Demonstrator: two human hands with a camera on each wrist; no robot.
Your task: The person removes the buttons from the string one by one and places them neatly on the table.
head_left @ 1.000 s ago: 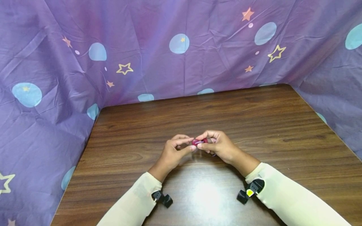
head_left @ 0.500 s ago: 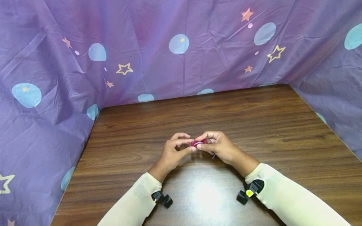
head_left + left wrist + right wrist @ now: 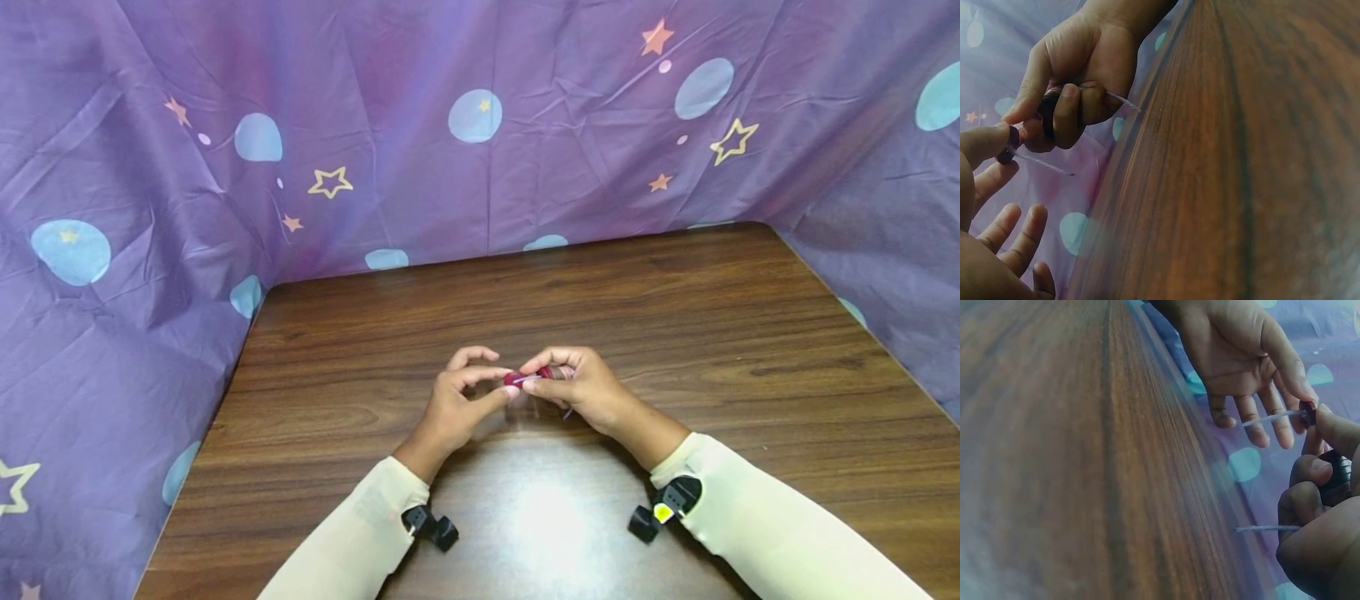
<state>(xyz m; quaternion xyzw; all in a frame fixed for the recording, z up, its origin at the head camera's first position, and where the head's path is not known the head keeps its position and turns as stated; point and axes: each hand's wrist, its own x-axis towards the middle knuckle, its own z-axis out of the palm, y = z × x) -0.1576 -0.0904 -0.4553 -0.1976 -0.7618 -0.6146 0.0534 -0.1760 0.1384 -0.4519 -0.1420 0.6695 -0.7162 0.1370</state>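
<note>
A small dark red disc, like a flat bead (image 3: 512,380), is between the two hands above the table. My left hand (image 3: 452,402) pinches it between thumb and index finger, the other fingers spread apart. With curled fingers my right hand (image 3: 592,393) grips a stack of red and brownish discs (image 3: 558,373). Its thumb and index tips meet at the near side of the single disc. A pale purple cord (image 3: 1044,165) sticks out from the disc in the left wrist view. Another cord end (image 3: 1266,529) hangs from the right hand. Fingers hide much of the stack.
The brown wood-grain table (image 3: 675,308) extends beneath both hands. Behind it hangs a purple cloth (image 3: 405,125) with stars and blue spots. Black wrist cameras (image 3: 431,527) are strapped over the pale sleeves.
The single disc has shifted slightly left with my left fingertips. My left hand's other fingers have lifted and spread. The right hand has hardly moved; the cord end below it shows more.
</note>
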